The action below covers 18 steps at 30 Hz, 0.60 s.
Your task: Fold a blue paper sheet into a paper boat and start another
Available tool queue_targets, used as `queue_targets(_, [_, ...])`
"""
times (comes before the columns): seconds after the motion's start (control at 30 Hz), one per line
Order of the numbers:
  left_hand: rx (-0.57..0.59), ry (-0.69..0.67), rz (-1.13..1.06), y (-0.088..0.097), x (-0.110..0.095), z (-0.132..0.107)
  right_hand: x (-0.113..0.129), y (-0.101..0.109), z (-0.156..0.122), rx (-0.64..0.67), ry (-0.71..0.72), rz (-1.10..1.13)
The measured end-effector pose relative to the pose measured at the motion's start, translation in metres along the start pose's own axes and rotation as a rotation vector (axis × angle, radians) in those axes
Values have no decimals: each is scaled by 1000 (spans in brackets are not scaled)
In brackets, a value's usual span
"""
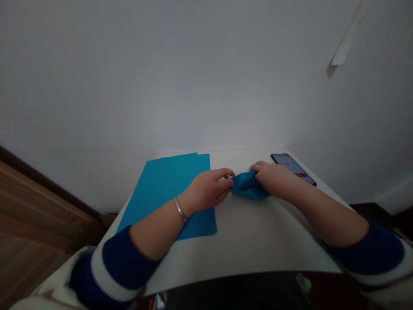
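Note:
Between my two hands, over the white table, is a folded piece of blue paper with a hollow opening facing me. My left hand pinches its left corner between thumb and fingers. On the other side my right hand grips the paper's right end, and the back of the hand hides part of its fingers. Flat blue sheets lie overlapping on the left of the table, partly under my left hand and forearm.
A phone with a lit screen lies at the table's right edge, partly behind my right forearm. A white wall rises behind the table. At the left stands a wooden panel. A paper strip hangs on the wall at upper right.

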<state>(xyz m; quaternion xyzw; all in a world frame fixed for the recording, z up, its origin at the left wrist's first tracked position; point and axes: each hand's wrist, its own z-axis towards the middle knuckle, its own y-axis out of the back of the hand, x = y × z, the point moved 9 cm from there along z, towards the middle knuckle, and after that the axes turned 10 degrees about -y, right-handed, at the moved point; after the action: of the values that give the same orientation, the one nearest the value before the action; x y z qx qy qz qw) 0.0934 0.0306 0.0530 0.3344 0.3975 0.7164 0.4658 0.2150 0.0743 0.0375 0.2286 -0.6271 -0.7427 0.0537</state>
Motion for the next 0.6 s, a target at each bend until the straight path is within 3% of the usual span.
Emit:
queue_targets(0.13, [11, 15, -6, -3, 3, 0, 1, 2, -1, 30, 17, -36])
queue_targets(0.37, [91, 93, -44, -7, 7, 1, -13, -5, -1, 188, -179, 61])
queue_targets(0.47, [71, 116, -47, -5, 9, 1, -7, -2, 0, 120, -111, 50])
queue_targets(0.6, [71, 121, -24, -5, 10, 2, 9, 7, -2, -63, 102, -64])
